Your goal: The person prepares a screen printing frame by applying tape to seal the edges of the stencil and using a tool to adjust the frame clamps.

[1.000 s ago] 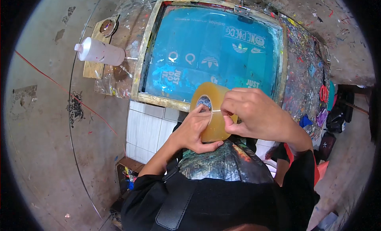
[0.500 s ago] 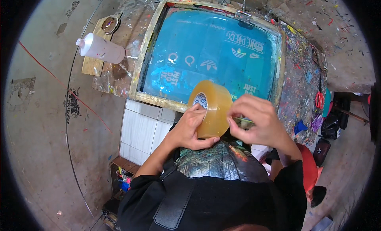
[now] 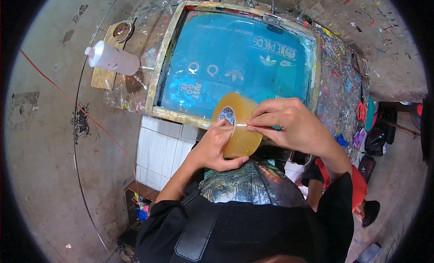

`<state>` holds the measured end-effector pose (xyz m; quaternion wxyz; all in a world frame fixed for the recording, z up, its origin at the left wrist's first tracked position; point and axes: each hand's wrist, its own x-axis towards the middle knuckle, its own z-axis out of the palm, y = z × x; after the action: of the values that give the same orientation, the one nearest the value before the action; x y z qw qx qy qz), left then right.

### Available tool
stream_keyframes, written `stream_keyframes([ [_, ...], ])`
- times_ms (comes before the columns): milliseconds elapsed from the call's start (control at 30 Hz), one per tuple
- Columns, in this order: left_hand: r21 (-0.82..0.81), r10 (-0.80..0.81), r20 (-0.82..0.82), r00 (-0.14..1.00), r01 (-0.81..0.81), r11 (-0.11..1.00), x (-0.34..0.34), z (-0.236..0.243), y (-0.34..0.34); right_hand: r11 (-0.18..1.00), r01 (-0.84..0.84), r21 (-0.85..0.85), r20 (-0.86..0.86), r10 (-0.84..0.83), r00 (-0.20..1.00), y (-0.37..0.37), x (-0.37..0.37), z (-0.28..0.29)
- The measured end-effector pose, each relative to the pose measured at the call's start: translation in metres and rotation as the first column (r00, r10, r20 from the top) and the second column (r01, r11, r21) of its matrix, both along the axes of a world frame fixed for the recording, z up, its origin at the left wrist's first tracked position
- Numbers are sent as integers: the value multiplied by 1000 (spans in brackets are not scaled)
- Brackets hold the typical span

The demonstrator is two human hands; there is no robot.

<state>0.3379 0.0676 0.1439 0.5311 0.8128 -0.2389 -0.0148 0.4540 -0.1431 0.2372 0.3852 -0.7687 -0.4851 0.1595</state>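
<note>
A wide roll of clear yellowish packing tape (image 3: 247, 138) is tilted in front of me, over the near edge of the screen-printing frame. My left hand (image 3: 214, 146) grips it from the left, fingers in the core and thumb along the lower rim. On the tape's outer face, my right hand (image 3: 289, 123) is closed in a pinch at a thin pale strip, with thumb and index fingertips together. Beyond both hands lies the wooden screen frame (image 3: 156, 77), with blue mesh (image 3: 212, 41) bearing several pale printed designs.
A translucent white bottle (image 3: 115, 58) and a small round container (image 3: 122, 32) stand left of the frame. Metal hinge clamps (image 3: 272, 18) hold its far side. Red-handled scissors (image 3: 361, 111) lie on the paint-stained table at right. Another person in red (image 3: 358, 184) is low at right.
My right hand has moved up and left onto the tape's face, closing its pinch there. The left hand keeps its grip on the roll. The person in red has shifted.
</note>
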Motion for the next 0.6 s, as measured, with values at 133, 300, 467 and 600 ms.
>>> stream_keyframes([
  [133, 24, -23, -41, 999, 24, 999, 2, 3, 2, 995, -95, 41, 148, 88, 985, 1, 1, 1],
  [300, 62, -30, -62, 998, 34, 998, 6, 9, 2, 986, -160, -43, 198, 166, 966, 0, 3, -9],
  [467, 37, -22, -97, 995, 25, 999, 15, 12, 7, 975, -178, -133, 37, 184, 982, -11, 0, -15],
  [600, 84, -52, -187, 981, 68, 994, 26, 26, 14, 970, -223, -99, -113, 212, 971, -22, -7, -18],
])
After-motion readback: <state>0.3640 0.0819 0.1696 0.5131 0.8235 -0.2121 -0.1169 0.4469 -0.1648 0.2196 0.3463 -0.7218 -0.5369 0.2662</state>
